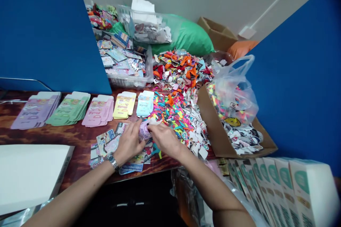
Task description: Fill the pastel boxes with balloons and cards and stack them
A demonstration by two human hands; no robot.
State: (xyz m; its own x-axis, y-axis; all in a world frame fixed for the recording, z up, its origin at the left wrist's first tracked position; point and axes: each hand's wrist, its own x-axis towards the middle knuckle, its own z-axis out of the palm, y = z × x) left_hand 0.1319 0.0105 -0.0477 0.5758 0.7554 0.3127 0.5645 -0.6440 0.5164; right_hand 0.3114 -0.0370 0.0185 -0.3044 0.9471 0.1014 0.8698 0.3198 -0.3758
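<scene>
Between both hands is a small purple printed packet (pixel 144 131), held over the table's front part. My left hand (pixel 129 142), with a metal watch on its wrist, has its fingers closed on the packet's left side. The fingers of my right hand (pixel 165 141) pinch at the packet's upper right end, where something whitish (pixel 153 121) shows; I cannot make out what it is. Below the hands lie overlapping printed cards (pixel 134 167). Just behind are stacks of flat packets: blue (pixel 145 103), yellow (pixel 124 105), pink (pixel 98 110), green (pixel 69 108) and purple (pixel 37 110).
A heap of small colourful pieces (pixel 173 108) spreads to the right. Beyond it stands a cardboard box (pixel 213 124) with a filled plastic bag (pixel 236 95). Clear bins (pixel 149 69) sit at the back. Blue partitions (pixel 48 32) flank the table; a white box (pixel 29 173) lies front left.
</scene>
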